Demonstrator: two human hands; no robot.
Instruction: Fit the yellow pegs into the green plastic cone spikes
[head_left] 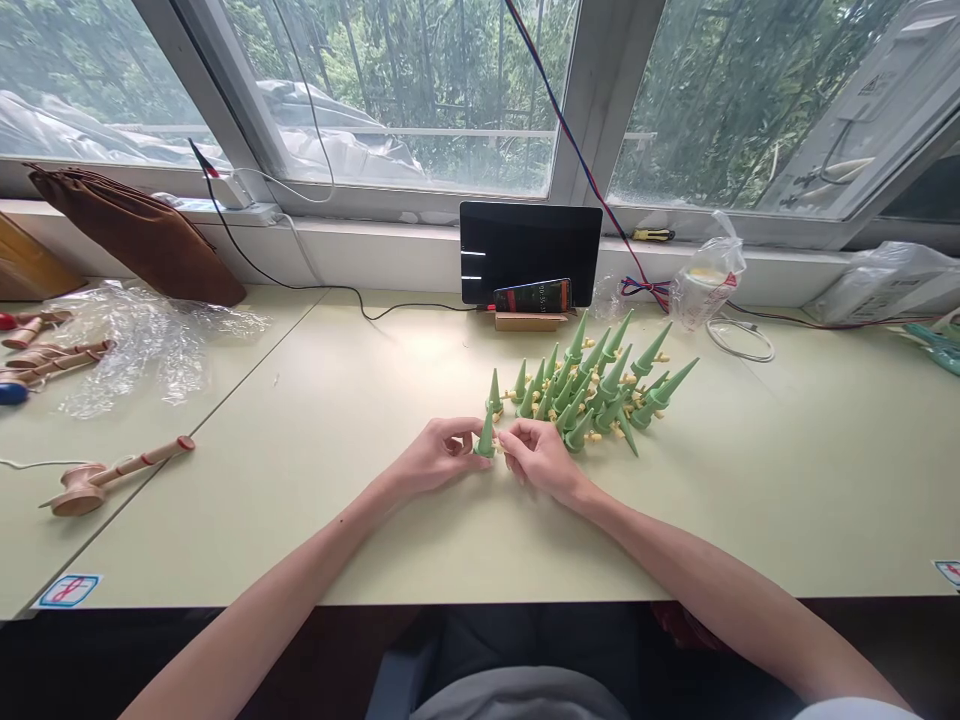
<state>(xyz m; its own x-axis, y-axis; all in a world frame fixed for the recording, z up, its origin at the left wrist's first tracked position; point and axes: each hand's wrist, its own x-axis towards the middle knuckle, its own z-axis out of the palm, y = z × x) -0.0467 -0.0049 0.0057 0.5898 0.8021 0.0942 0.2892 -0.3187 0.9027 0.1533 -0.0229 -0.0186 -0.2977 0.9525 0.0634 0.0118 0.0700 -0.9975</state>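
Note:
Between the thumb and fingers of my left hand (442,455) is a green cone-shaped piece (486,436), upright just above or on the table. My right hand (540,455) is closed in a pinch at the cone's right side, where a small pale yellow nub shows. Whether the nub is part of the cone or separate, I cannot tell. Just behind my hands stands another green cone (493,390). To the right, a dense cluster of similar green cones (611,380) with yellow nubs sits close to my right hand, some tilted.
A black tablet (529,250) leans at the sill, with a phone (534,297) on a small cardboard stand (529,322) before it. A wooden kendama (82,490) lies left, below crumpled clear plastic (180,345). A bagged cup (705,280) and coiled white cable (742,342) are back right.

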